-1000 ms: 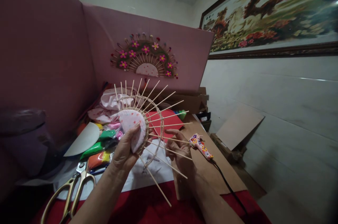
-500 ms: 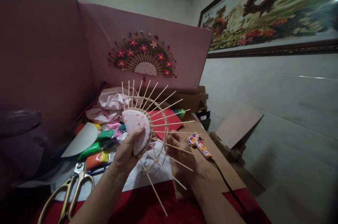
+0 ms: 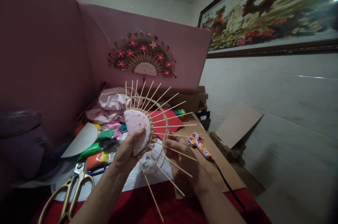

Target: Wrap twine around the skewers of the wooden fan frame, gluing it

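Note:
A half-round piece [image 3: 137,125] covered in pale pink spotted cloth is held up over the table, with thin wooden sticks fanning out from its curved edge. My left hand [image 3: 129,148] grips it, thumb on the cloth face and fingers behind. Braided twine [image 3: 160,106] runs in an arc across the sticks, and more twine lines the cloth's curved edge. My right hand [image 3: 177,148] pinches the twine arc among the lower right sticks; its fingertips are partly hidden by them. Just right of that hand lies a flower-patterned glue gun [image 3: 200,145] with a black cord.
Gold-handled scissors [image 3: 75,183] lie at the lower left by bags of coloured clay [image 3: 96,160] and a white half-disc [image 3: 81,139]. Red paper [image 3: 169,122] rests on cardboard [image 3: 224,174]. A finished flowered fan [image 3: 144,55] hangs on the pink board behind.
The stick fan has turned slightly clockwise, its upper sticks shifting right and its lowest ones left. My right hand has moved a little along the twine arc; both hands keep their hold.

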Available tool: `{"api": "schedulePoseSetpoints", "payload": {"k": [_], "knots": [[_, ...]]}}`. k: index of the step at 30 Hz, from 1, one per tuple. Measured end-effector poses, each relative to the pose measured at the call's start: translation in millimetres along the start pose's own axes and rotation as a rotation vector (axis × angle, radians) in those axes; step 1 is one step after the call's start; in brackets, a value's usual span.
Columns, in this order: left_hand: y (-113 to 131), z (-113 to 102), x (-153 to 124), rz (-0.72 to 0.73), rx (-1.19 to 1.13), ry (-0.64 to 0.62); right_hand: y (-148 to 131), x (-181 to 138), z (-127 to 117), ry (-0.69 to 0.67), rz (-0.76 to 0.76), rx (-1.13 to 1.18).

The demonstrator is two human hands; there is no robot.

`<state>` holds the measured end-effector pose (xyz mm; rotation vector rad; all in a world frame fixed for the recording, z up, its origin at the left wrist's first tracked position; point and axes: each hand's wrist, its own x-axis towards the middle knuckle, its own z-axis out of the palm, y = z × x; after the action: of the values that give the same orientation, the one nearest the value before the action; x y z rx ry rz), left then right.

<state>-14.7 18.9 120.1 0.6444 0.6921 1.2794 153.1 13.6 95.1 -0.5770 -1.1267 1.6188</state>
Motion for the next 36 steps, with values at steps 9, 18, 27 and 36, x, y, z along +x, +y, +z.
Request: {"api": "schedulePoseSetpoints", "payload": {"k": [9,18,27,36], "knots": [[-0.2,-1.3,1.3,0.011,-0.052,-0.005,6.6,5.8,1.2,0.149,-0.241,0.082],[0.5,-2.1,1.7,0.003,-0.047,-0.027,5.7,5.3,3.1,0.140,-0.250,0.116],[1.6,0.1,0.1,-0.011,-0.029,-0.025,3.8,4.5,5.3,0.207,-0.206,0.108],[10.4,-2.4,-1.5,-0.083,0.071,-0.029,-6.3,3.9,-9.0,0.137,-0.084,0.281]]}}
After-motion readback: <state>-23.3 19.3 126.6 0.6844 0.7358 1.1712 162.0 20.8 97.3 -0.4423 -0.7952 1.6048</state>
